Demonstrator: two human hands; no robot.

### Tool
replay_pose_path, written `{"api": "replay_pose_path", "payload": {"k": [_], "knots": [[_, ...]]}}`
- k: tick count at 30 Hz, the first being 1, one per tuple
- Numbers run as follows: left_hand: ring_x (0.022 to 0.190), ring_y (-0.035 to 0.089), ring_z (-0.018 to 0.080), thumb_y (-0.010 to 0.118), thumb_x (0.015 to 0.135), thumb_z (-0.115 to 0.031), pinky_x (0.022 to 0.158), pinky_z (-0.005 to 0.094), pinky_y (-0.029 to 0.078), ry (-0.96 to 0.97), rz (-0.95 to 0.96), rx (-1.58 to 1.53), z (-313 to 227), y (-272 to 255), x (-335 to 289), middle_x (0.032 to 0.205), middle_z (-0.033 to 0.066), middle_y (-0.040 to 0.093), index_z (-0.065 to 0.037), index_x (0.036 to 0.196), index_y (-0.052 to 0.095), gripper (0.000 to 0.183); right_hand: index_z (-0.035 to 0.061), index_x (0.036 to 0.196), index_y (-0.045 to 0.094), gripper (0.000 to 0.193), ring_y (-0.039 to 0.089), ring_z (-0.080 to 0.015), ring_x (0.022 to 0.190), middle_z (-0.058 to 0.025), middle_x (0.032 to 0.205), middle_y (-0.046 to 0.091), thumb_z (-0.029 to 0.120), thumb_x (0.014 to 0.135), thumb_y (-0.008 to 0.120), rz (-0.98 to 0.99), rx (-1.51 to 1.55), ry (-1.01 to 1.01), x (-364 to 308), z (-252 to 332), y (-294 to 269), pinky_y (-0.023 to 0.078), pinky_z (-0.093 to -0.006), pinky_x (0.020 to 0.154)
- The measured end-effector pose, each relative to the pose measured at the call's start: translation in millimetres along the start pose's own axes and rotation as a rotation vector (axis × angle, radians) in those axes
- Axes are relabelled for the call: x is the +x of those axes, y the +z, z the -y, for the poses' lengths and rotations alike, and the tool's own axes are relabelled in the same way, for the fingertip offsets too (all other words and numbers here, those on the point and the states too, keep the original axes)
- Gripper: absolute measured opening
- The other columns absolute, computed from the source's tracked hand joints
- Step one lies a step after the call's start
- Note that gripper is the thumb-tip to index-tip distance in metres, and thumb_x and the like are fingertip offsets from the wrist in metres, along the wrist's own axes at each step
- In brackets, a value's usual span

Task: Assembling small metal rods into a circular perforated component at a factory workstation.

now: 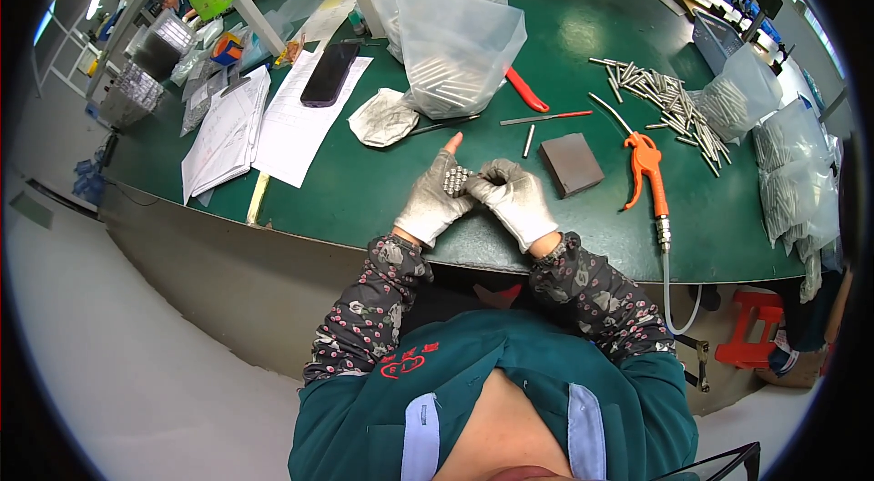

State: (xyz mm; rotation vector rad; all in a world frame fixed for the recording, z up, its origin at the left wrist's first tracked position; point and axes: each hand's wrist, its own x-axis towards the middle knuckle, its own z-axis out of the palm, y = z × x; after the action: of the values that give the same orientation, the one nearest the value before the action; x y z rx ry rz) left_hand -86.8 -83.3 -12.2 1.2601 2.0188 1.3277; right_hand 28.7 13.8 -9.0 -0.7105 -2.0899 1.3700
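Observation:
Both my hands wear whitish gloves and meet above the front edge of the green table. A bundle of small metal pins (456, 181) is gripped in my left hand (431, 196), ends facing up, with the bare thumb sticking out. Against the bundle's right side, my right hand (515, 200) has its fingers bent and pinched together; whether they hold a pin is hidden. A single metal pin (529, 141) lies just beyond, beside a dark brown square block (571, 164). Behind it rests a thin file with a red handle (546, 118).
An orange air blow gun (645, 173) with a hose lies right of the block. Loose pins (669, 103) are heaped behind it, near bags of pins (790, 176). Another plastic bag of pins (455, 53), a crumpled cloth (383, 118), a phone (330, 75) and papers (300, 131) lie farther left.

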Motion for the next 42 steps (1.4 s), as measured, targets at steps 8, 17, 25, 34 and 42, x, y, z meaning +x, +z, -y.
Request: {"api": "replay_pose_path", "payload": {"k": [8,17,25,34,42], "knots": [[0.084,0.051,0.0074,0.071,0.066,0.002,0.077,0.0204,0.044,-0.114,0.096,-0.149,-12.4,-4.3,-0.8,0.093,-0.0014,0.052,-0.013,0.127,0.043,0.069,0.0025,0.085,0.063,0.018,0.063,-0.0287,0.067,-0.0145,0.075,0.063,0.020,0.080,0.059,0.100,0.122,0.060,3.5,6.3,-9.9,0.048,-0.0337,0.060],[0.085,0.053,0.0074,0.066,0.066,0.008,0.080,0.0202,0.044,-0.082,0.081,-0.206,-10.7,-3.6,-1.6,0.098,0.0009,0.054,-0.006,0.122,0.046,0.061,0.0014,0.089,0.062,0.017,0.060,-0.0208,0.067,-0.0114,0.075,0.063,0.016,0.080,0.058,0.064,-0.014,-0.014,-2.1,-6.4,-7.4,0.047,-0.0301,0.059],[0.082,0.058,0.0096,0.067,0.068,0.001,0.076,0.0227,0.047,-0.016,0.058,-0.232,-8.5,-2.4,-1.7,0.091,0.0032,0.061,-0.007,0.115,0.049,0.051,-0.0007,0.092,0.061,0.019,0.055,-0.0086,0.061,-0.0044,0.072,0.062,0.015,0.082,0.059,0.081,0.020,0.003,-1.6,-14.5,-4.4,0.044,-0.0236,0.054],[0.084,0.056,0.0090,0.068,0.067,0.004,0.078,0.0219,0.046,-0.067,0.064,-0.145,-12.2,-1.8,-0.7,0.093,0.0024,0.058,-0.004,0.106,0.051,0.043,-0.0001,0.092,0.061,0.019,0.057,-0.0103,0.061,-0.0062,0.073,0.063,0.015,0.082,0.059,0.104,0.017,0.069,-2.1,-3.3,-10.3,0.045,-0.0244,0.054],[0.077,0.055,0.0078,0.066,0.069,0.007,0.071,0.0210,0.046,-0.119,0.084,-0.294,-2.7,1.1,0.9,0.083,0.0012,0.059,-0.005,0.096,0.051,0.033,0.0101,0.085,0.063,0.011,0.062,-0.0285,0.072,-0.0100,0.077,0.063,0.017,0.077,0.058,-0.157,-0.458,-0.326,17.2,27.8,-75.1,0.049,-0.0371,0.065]]}}
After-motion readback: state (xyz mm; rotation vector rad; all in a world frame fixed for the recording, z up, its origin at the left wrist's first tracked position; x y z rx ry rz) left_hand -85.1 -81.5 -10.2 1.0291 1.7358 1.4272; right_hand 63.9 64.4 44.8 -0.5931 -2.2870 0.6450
